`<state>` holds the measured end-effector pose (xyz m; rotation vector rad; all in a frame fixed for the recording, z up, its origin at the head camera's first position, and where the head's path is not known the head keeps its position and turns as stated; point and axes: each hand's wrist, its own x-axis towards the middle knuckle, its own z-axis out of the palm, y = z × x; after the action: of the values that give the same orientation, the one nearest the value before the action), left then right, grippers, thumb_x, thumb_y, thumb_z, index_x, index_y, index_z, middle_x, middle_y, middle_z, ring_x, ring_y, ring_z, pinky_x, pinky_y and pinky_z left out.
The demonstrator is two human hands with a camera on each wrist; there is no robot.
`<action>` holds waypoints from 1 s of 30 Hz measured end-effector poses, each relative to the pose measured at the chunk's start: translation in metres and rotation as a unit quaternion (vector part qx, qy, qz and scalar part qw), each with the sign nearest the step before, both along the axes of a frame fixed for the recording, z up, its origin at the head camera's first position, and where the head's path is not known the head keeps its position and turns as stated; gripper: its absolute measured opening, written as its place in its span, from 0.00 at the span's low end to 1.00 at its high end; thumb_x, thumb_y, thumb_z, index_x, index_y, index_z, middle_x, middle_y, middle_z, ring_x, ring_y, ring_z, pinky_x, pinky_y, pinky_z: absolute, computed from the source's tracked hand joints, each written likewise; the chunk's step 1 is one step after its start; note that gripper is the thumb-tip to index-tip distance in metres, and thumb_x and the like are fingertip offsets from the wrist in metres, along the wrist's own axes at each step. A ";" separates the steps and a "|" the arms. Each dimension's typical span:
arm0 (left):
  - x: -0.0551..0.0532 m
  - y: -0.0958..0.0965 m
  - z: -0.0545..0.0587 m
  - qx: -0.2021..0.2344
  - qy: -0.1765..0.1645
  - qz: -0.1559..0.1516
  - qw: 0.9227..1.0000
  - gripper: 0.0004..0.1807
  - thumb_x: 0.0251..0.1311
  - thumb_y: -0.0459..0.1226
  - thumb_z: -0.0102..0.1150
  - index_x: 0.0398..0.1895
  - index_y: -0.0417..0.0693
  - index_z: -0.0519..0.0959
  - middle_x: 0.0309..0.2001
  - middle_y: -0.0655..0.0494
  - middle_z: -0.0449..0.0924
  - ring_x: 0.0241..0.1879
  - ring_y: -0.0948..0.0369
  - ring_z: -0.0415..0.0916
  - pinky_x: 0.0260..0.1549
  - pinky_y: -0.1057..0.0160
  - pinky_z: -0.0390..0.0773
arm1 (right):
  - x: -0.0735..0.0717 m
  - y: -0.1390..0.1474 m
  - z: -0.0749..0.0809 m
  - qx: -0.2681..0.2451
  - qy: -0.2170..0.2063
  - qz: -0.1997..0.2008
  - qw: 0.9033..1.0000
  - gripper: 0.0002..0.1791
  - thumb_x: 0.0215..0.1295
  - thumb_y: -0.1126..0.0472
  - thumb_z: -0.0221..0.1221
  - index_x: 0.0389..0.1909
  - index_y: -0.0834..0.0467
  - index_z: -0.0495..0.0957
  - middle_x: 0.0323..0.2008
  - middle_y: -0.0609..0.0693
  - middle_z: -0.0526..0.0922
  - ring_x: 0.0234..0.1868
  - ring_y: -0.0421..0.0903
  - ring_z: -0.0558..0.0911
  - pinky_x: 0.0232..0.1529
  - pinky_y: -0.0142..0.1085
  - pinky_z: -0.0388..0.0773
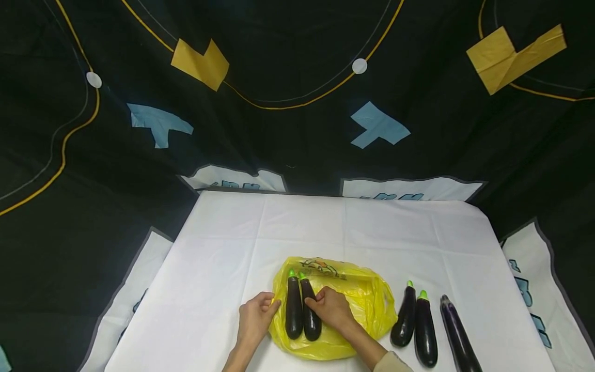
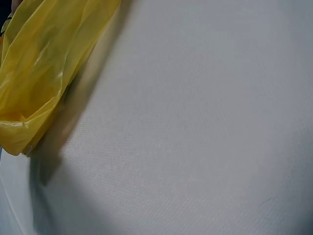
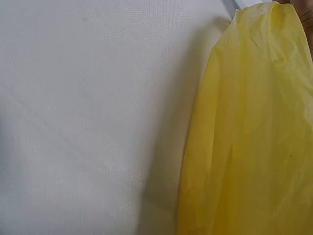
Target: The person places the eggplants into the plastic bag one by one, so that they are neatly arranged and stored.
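Two dark, glossy eggplants with green stem ends lie side by side on a yellow plastic bag (image 1: 358,299): a left eggplant (image 1: 294,310) and a right eggplant (image 1: 312,321). My left hand (image 1: 253,318) pinches the bag's left edge between thumb and fingers. From the right, my right hand (image 1: 332,310) reaches over the bag, its curled thumb and fingers at the upper part of the right eggplant. In the left wrist view, the bag (image 2: 44,63) is raised in folds. The right wrist view shows the bag (image 3: 249,137) draping down, with little of the hand visible.
Three more eggplants lie right of the bag: a short one (image 1: 403,319), another (image 1: 425,330) beside it, and a longer one (image 1: 459,336) farther right. White cloth (image 1: 223,268) covers the table. A dark patterned curtain (image 1: 288,139) hangs behind and at the sides.
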<state>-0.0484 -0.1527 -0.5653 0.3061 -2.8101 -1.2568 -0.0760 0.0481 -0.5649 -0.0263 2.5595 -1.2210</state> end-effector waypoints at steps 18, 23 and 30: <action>0.000 0.002 0.001 0.008 0.003 -0.005 1.000 0.08 0.53 0.36 0.69 0.35 0.42 0.83 0.24 0.59 0.81 0.23 0.68 0.77 0.20 0.75 0.76 | 0.002 0.024 0.031 0.004 0.006 -0.011 1.000 0.18 0.57 0.47 0.64 0.32 0.59 0.77 0.23 0.46 0.78 0.23 0.40 0.75 0.22 0.34 0.72; 0.000 0.002 0.002 0.010 -0.001 -0.003 1.000 0.08 0.52 0.35 0.69 0.35 0.42 0.83 0.24 0.59 0.81 0.22 0.68 0.76 0.20 0.75 0.76 | 0.009 0.037 0.049 -0.008 0.003 -0.011 1.000 0.21 0.58 0.42 0.63 0.35 0.58 0.78 0.25 0.44 0.79 0.24 0.40 0.76 0.23 0.35 0.73; 0.000 0.002 0.001 -0.003 0.000 -0.002 1.000 0.08 0.52 0.36 0.69 0.34 0.42 0.83 0.24 0.60 0.81 0.23 0.68 0.76 0.21 0.75 0.76 | 0.018 0.060 0.072 -0.008 0.014 -0.044 0.999 0.23 0.57 0.40 0.63 0.37 0.56 0.79 0.27 0.43 0.79 0.29 0.39 0.78 0.26 0.34 0.75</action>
<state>-0.0484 -0.1503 -0.5641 0.2996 -2.8142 -1.2499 -0.0583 0.1078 -0.4928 0.0662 2.6009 -1.2806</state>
